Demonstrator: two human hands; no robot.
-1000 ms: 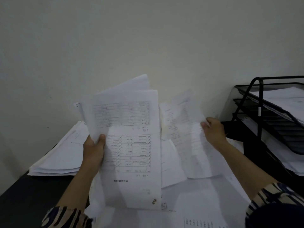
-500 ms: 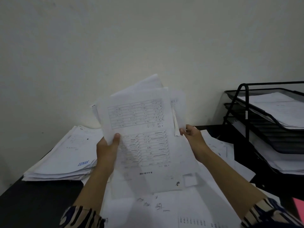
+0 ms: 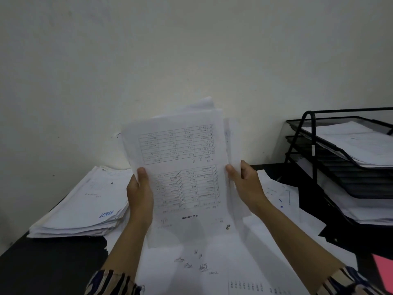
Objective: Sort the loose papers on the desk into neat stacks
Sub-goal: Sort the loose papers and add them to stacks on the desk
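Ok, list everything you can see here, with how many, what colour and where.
held papers: one bundle, white with printed tables, upright between both hands
paper stack: one, white, desk left
loose papers: several, white, spread over the desk centre
desk: one, black
tray rack: one, black mesh, tiered, holding white papers, right
pink item: one, bottom right edge, unclear what
wall: off-white, behind
left hand: gripping the bundle's left edge
right hand: gripping its right edge

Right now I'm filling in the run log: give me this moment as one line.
left hand: grips bundle's left edge | right hand: grips right edge | paper bundle: upright above desk | side stack: on desk, left
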